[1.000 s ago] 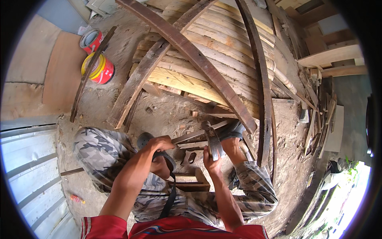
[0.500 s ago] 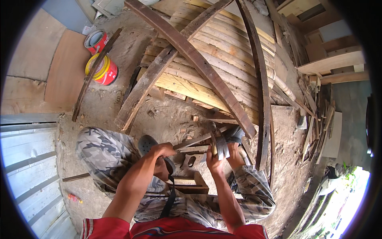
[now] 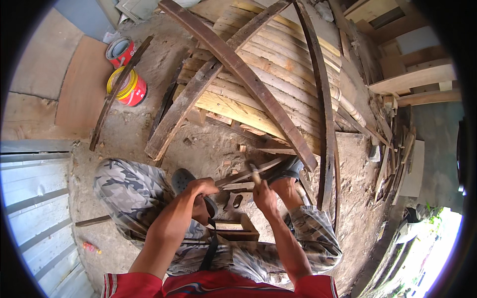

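Note:
My left hand (image 3: 202,187) is closed on the near end of a narrow wooden strip (image 3: 243,176). The strip slants away to the right, its far end by my right foot. In my right hand (image 3: 265,196) is a hammer (image 3: 256,175), gripped by its pale wooden handle. Its dark head is blurred and stands close above the strip. Below the strip, between my legs, lies a flat brown saw handle (image 3: 231,201) with an oval hole. A small wooden frame (image 3: 251,229) sits nearer to me.
Long dark beams (image 3: 263,99) cross over a slatted wooden panel (image 3: 283,64) ahead. Two red paint cans (image 3: 134,94) stand at the far left, a dark plank (image 3: 112,107) leaning across them. Scrap wood (image 3: 405,154) is piled at the right. Corrugated metal (image 3: 39,198) lines the left.
My right hand has shifted slightly left, and the hammer has swung left toward the strip. My left hand keeps its hold in about the same place.

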The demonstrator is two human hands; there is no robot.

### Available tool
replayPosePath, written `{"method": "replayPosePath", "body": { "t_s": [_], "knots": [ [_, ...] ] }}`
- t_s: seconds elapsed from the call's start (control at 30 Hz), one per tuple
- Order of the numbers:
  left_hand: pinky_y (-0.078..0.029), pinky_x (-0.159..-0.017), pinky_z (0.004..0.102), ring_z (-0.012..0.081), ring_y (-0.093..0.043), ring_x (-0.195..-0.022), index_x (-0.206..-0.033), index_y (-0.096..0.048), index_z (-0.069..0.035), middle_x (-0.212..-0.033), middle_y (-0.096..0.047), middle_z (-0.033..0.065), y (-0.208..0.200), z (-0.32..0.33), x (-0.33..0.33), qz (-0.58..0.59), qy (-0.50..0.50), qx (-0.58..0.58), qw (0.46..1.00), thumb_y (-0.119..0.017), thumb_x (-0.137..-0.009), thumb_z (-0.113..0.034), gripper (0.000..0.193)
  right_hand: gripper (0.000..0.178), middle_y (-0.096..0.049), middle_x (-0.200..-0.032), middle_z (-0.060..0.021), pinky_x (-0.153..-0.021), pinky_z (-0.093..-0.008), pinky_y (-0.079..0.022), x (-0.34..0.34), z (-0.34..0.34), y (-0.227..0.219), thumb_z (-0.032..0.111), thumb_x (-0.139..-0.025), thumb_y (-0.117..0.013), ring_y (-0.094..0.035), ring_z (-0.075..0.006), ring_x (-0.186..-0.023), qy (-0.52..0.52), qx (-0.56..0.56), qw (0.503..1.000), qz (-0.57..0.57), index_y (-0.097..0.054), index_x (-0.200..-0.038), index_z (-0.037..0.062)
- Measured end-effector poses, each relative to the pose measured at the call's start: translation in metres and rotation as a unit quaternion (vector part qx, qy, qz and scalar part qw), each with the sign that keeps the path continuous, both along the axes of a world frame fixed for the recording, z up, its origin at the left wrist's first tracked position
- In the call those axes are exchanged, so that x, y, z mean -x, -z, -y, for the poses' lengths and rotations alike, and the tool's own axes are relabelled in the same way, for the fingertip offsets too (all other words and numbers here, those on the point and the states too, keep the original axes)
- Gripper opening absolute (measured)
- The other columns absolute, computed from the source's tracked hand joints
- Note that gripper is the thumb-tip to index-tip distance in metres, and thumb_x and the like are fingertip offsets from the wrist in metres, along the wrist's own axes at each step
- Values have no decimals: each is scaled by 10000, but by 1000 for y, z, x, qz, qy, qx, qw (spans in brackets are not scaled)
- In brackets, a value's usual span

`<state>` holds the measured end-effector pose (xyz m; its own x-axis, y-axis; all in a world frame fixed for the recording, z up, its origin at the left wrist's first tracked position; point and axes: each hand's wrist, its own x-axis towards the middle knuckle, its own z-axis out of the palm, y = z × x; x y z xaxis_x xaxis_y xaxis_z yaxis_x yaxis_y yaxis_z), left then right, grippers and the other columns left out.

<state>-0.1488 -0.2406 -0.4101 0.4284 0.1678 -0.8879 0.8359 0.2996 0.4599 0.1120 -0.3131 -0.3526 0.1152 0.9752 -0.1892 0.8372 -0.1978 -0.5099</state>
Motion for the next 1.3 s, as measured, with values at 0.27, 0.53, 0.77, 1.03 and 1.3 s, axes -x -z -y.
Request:
{"method": "replayPosePath", "body": {
  "t_s": [0.27,0.53,0.77,1.03,1.3],
  "knots": [
    [-399,-540,423,235,-522,-534,-693,-617,18,-603,-573,120,3,5,5,-13,11,-14,1000,-577,-821,-331,373,198,-638,-747,-262,-566,-485,-533,31,-29,-73,107,-859,-648,-649,-448,-679,23,-121,987,-99,-599,-999,-25],
    [-439,-553,416,229,-565,-564,-725,-634,40,-641,-612,140,-14,0,2,-29,19,-9,999,-583,-825,-326,383,253,-622,-712,-296,-555,-548,-511,14,-39,-34,221,-890,-608,-621,-498,-682,28,27,999,-25,-514,-933,-10],
    [-455,-575,403,250,-602,-604,-719,-643,26,-681,-640,147,-7,-2,0,-5,42,-30,999,-584,-818,-357,400,283,-638,-876,-330,-607,-465,-559,13,-16,-35,201,-878,-620,-662,-452,-796,88,63,992,-60,-592,-1081,5],
    [-426,-552,416,223,-547,-567,-678,-595,-8,-613,-579,102,-17,-4,-1,-48,26,0,999,-597,-830,-353,377,266,-636,-744,-298,-535,-500,-520,11,-43,-77,222,-898,-620,-641,-477,-682,65,-45,992,-94,-560,-1009,-12],
    [-428,-569,406,237,-571,-600,-750,-619,19,-656,-616,110,-7,3,2,-45,41,-53,997,-583,-832,-369,399,307,-621,-783,-321,-660,-548,-503,-2,-53,-3,259,-870,-606,-627,-491,-785,-4,98,994,-58,-519,-910,-32]
  ]
}}
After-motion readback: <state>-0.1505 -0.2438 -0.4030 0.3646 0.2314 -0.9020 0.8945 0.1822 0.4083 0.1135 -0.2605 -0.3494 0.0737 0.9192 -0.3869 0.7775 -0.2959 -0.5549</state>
